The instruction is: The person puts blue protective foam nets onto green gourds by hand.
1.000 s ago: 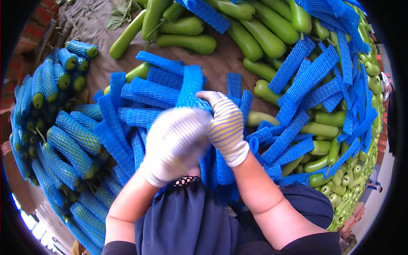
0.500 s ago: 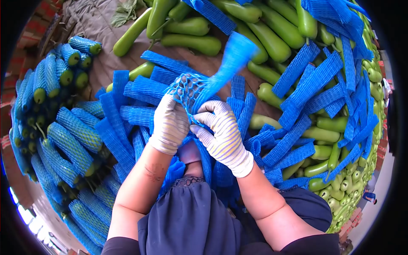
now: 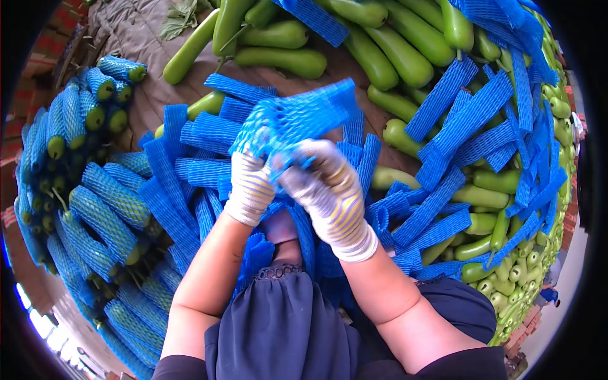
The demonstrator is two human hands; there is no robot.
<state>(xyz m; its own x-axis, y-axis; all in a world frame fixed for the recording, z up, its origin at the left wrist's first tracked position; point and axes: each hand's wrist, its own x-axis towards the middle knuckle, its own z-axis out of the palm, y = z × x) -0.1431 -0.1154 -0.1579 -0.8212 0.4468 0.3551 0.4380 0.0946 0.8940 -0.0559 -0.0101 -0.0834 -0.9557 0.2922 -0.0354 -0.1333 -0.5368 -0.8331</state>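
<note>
Head: L hand (image 3: pixel 251 185), R hand (image 3: pixel 330 193) hold net (image 3: pixel 301 117); sleeve pile (image 3: pixel 193 142), gourds (image 3: pixel 405 58) around.

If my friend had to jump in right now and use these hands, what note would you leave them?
Left hand: gloved, grip shut on the stretched open end of one blue net sleeve.
Right hand: gloved, blurred, grip shut on the same end of that sleeve.
Things: loose sleeves are piled under the hands and to the right. Bare green gourds lie at the top and right.
Done: netted gourds are stacked on the left.
Left: the held sleeve has no gourd in it, and many gourds are bare.
</note>
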